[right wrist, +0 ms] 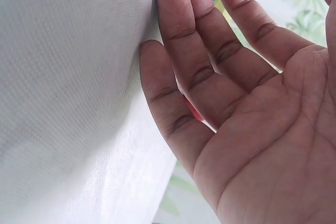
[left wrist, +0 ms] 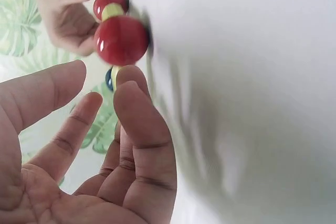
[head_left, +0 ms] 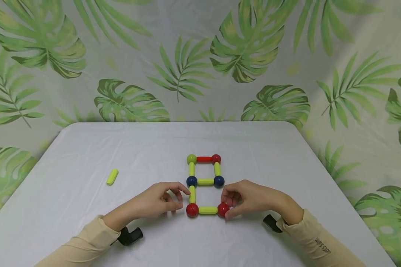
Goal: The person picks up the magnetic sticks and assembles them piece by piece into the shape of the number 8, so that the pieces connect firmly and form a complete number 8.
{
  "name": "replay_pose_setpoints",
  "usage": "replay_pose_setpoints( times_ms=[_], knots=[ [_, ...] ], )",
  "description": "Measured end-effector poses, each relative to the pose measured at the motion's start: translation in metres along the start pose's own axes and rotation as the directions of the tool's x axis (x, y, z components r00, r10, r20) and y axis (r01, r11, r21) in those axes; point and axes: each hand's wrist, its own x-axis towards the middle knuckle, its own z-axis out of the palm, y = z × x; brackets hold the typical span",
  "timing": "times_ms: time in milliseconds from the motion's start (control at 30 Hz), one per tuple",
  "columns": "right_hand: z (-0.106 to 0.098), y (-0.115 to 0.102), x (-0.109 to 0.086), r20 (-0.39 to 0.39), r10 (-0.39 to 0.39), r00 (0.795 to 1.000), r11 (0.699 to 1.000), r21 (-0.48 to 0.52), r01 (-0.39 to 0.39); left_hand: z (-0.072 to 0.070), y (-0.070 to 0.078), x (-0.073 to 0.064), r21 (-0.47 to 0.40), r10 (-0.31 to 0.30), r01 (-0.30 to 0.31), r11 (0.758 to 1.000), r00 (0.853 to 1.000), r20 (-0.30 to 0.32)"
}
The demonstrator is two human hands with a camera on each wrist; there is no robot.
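Observation:
On the table lies a flat figure of magnetic rods and balls. Its upper square has a green ball (head_left: 191, 159), a red rod (head_left: 204, 159), a red ball (head_left: 216, 158) and two blue balls (head_left: 218, 181) joined by yellow-green rods. Below, a yellow-green rod (head_left: 192, 194) runs down the left side to a red ball (head_left: 192, 210), and a bottom rod (head_left: 208, 210) links that to another red ball (head_left: 223, 210). My left hand (head_left: 163, 200), fingers loosely bent and holding nothing, is beside the left side rod. My right hand (head_left: 250, 196) has its relaxed fingertips right at the lower right ball.
A loose yellow-green rod (head_left: 112, 177) lies on the white table (head_left: 147, 148) to the left. Behind the table hangs a leaf-patterned cloth (head_left: 187, 100). Black wrist cameras (head_left: 130, 236) sit under both wrists.

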Motion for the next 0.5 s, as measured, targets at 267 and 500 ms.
replay_pose_setpoints(
  times_ms=[267,500],
  knots=[
    [-0.006,0.007,-0.001,-0.016,-0.020,1.000,1.000,0.010,0.020,-0.022,0.001,-0.008,0.081,0.001,0.005,0.997,0.997,-0.077],
    [-0.015,0.013,0.000,-0.049,-0.035,0.998,0.999,0.018,0.036,-0.044,-0.003,-0.016,0.140,-0.029,0.054,0.989,0.984,-0.174]
  ],
)
